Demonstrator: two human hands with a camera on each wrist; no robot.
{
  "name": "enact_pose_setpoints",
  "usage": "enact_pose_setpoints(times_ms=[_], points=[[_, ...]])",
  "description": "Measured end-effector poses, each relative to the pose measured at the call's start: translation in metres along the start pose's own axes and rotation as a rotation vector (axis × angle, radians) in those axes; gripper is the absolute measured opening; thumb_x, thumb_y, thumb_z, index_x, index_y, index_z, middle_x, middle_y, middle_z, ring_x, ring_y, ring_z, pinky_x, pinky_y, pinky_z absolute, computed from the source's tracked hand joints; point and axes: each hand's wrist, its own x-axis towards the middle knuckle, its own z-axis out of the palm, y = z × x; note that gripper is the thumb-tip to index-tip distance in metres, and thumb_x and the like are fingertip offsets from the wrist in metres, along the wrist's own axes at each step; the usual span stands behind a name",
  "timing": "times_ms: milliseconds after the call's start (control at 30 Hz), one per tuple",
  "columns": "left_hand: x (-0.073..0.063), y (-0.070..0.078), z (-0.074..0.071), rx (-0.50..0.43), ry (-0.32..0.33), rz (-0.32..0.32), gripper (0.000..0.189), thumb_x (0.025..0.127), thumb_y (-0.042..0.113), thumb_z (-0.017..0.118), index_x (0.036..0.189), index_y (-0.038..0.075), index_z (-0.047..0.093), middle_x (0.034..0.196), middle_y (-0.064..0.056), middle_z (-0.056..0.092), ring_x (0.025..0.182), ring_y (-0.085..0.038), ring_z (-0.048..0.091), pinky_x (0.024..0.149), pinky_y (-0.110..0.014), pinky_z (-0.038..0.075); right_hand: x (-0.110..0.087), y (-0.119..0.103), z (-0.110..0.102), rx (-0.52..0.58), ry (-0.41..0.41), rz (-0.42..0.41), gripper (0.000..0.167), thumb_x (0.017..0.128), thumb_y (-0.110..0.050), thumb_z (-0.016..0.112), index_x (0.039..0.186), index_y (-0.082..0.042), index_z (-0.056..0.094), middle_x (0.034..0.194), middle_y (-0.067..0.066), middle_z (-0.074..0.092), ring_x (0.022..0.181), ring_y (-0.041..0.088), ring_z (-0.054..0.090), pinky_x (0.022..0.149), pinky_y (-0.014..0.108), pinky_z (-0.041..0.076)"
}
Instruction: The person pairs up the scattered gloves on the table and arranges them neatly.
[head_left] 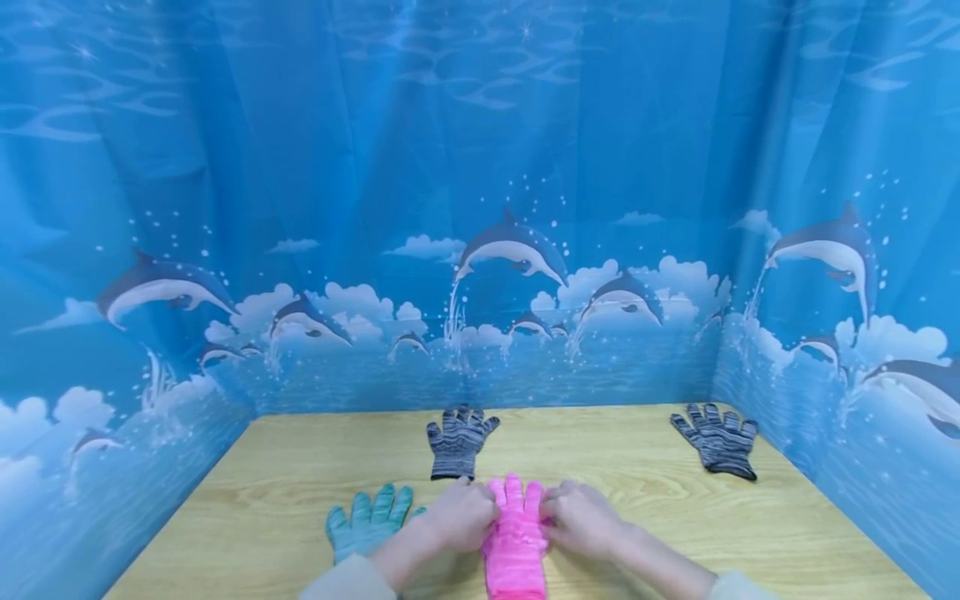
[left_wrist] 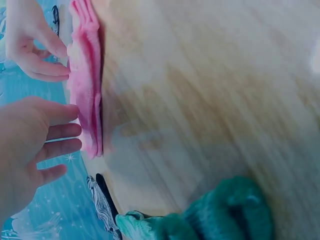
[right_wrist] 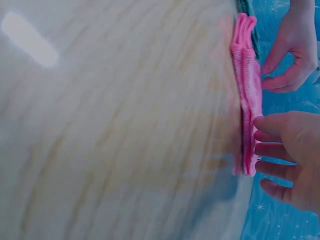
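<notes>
Pink knit gloves (head_left: pixel 516 546) lie on the table in front of me, fingers pointing away; the wrist views show stacked layers. My left hand (head_left: pixel 462 512) touches their left edge near the finger bases. In the left wrist view, that hand's fingers (left_wrist: pixel 64 131) are mostly straight, tips right at the pink fabric. From the other side, my right hand (head_left: pixel 581 518) touches the right edge. The right wrist view shows its fingers (right_wrist: pixel 274 150) extended and spread, tips against the stack. Left of the pink gloves lies a green glove (head_left: pixel 367 525), partly hidden behind my left forearm.
A grey-and-black striped glove (head_left: pixel 456 446) lies at the back middle of the wooden table (head_left: pixel 315 450). Another striped glove (head_left: pixel 720 442) is at the back right. A blue dolphin-print curtain (head_left: pixel 390 208) encloses the table's back and sides.
</notes>
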Motion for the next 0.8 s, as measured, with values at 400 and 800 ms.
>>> enact_pose_setpoints(times_ms=[400,800], points=[[-0.004,0.005,0.003,-0.017,-0.061,-0.047,0.020,0.076,0.018,0.068,0.061,0.018,0.055,0.056,0.009,0.046,0.052,-0.004,0.042,0.064,-0.023,0.038,-0.003,0.001,0.004,-0.002,-0.023,0.006,0.011,0.075,-0.025,0.072,0.069,-0.021,0.065,0.069,-0.014,0.056,0.063,0.002,0.042,0.057,0.019,0.038],[0.010,-0.021,0.002,-0.159,0.057,-0.220,0.011,0.077,0.015,0.068,0.067,0.017,0.066,0.057,0.010,0.053,0.057,-0.007,0.048,0.061,-0.026,0.037,0.015,0.016,-0.006,0.044,0.012,0.131,0.009,0.074,-0.008,0.070,0.083,-0.009,0.072,0.083,0.000,0.068,0.079,0.019,0.060,0.068,0.034,0.051]])
